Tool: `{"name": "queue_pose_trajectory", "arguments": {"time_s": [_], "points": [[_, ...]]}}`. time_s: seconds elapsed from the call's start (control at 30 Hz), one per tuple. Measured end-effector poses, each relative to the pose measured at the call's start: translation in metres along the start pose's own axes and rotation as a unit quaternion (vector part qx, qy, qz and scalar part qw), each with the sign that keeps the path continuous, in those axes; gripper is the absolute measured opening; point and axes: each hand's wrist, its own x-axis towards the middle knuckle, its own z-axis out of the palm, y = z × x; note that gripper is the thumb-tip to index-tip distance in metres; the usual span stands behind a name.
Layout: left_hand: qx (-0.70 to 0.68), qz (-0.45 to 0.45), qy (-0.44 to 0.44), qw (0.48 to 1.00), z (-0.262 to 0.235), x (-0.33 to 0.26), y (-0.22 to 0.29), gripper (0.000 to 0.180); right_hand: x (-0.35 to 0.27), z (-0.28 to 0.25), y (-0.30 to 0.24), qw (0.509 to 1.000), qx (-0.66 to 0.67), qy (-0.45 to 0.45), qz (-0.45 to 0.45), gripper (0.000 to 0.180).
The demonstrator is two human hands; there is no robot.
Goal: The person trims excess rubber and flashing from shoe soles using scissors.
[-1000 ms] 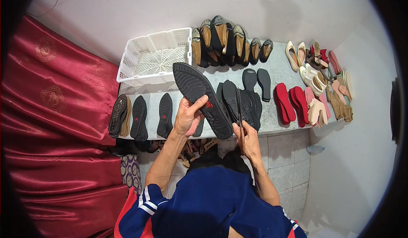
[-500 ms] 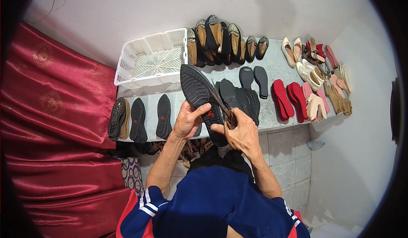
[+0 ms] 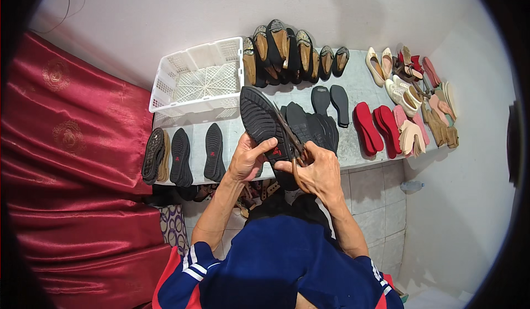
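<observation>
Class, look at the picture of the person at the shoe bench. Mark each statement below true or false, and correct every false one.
1. The left hand holds a black shoe sole. True.
2. The right hand holds a hammer. False: it holds scissors against the sole's edge.
3. The white plastic basket is full of shoes. False: nothing shows inside it.
4. Red soles lie on the bench to the right. True.

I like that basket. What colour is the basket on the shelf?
White. The plastic basket with lattice sides shows best in the head view, top left of the shelf.
</observation>
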Motion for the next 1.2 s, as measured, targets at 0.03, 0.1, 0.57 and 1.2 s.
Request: {"name": "queue_pose_trajectory", "arguments": {"time_s": [0.03, 0.1, 0.57, 1.2], "points": [[0.009, 0.006, -0.006, 1.0, -0.002, 0.0, 0.001, 0.022, 0.0, -0.002, 0.0, 1.0, 0.008, -0.004, 0.004, 0.074], [0.018, 0.011, -0.012, 1.0, -0.001, 0.0, 0.006, 0.022, -0.002, -0.003, 0.005, 1.0, 0.018, -0.01, 0.004, 0.073], [-0.032, 0.025, 0.035, 0.999, 0.017, 0.001, -0.004, 0.02, -0.001, 0.001, -0.001, 1.0, 0.029, 0.005, -0.008, 0.073], [-0.059, 0.004, 0.035, 0.998, 0.018, -0.003, 0.014, 0.017, -0.003, -0.009, 0.007, 0.996, 0.068, -0.053, 0.005, 0.07]]}}
